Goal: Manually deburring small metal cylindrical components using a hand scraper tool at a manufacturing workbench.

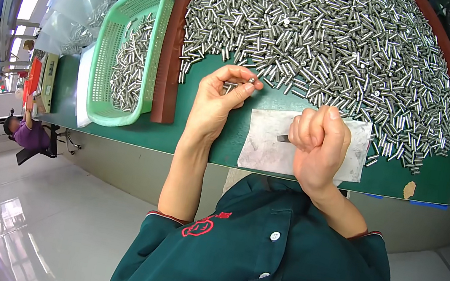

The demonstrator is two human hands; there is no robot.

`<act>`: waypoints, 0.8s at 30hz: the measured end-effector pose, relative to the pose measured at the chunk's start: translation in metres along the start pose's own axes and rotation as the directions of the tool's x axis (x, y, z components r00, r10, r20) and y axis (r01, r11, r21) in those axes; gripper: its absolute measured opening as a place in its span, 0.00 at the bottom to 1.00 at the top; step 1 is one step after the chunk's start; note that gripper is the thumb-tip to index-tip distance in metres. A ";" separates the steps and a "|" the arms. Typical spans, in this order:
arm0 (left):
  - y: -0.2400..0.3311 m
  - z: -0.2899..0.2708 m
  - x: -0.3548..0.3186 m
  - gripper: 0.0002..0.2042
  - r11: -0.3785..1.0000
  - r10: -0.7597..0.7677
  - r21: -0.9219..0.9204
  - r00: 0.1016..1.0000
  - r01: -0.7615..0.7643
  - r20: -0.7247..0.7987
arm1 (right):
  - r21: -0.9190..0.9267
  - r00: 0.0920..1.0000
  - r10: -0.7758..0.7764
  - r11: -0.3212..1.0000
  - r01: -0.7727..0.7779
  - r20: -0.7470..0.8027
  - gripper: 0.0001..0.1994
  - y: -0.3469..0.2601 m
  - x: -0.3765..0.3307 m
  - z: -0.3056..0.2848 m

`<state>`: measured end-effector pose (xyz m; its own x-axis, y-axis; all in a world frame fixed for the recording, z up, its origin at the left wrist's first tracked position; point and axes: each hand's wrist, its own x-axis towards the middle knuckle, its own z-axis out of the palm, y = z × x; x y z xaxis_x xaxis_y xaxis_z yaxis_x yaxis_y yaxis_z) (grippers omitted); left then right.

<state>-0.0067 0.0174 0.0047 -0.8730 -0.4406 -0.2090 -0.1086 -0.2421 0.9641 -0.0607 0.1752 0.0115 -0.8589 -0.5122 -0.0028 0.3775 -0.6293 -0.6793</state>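
My left hand (212, 102) is raised over the green table, just short of the heap of metal pins (326, 44). Its thumb and forefinger pinch a small shiny metal pin (252, 79), and more metal shows within the curled fingers. My right hand (321, 142) is closed in a fist above a smudged white sheet (259, 149). From that fist a short dark, narrow piece (283, 139) sticks out on the left; the fingers hide the rest of it. The two hands are apart.
Red-brown bars (172, 59) flank the heap on both sides. Left of it stands a green perforated basket (102, 68) partly filled with pins. Plastic bags of pins (83, 7) lie farther left. A seated person (33, 134) and another farther back are at the left.
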 end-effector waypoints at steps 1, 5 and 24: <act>0.000 0.000 0.000 0.07 1.000 -0.003 0.008 1.000 0.003 -0.004 | 0.000 1.000 0.001 1.000 -0.001 -0.001 0.19 0.000 0.000 -0.001; -0.001 0.001 -0.003 0.06 0.999 0.006 0.035 1.000 -0.006 -0.007 | 0.005 1.000 0.000 1.000 0.000 -0.001 0.19 0.000 -0.003 -0.001; -0.003 0.029 -0.061 0.07 0.562 0.178 0.800 0.975 -0.211 0.132 | 0.062 0.998 -0.025 0.998 0.022 0.050 0.18 0.003 0.000 -0.005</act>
<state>0.0334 0.0702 0.0196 -0.9333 -0.3589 -0.0108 -0.2576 0.6481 0.7166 -0.0614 0.1766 0.0059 -0.8497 -0.5247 0.0513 0.3790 -0.6756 -0.6325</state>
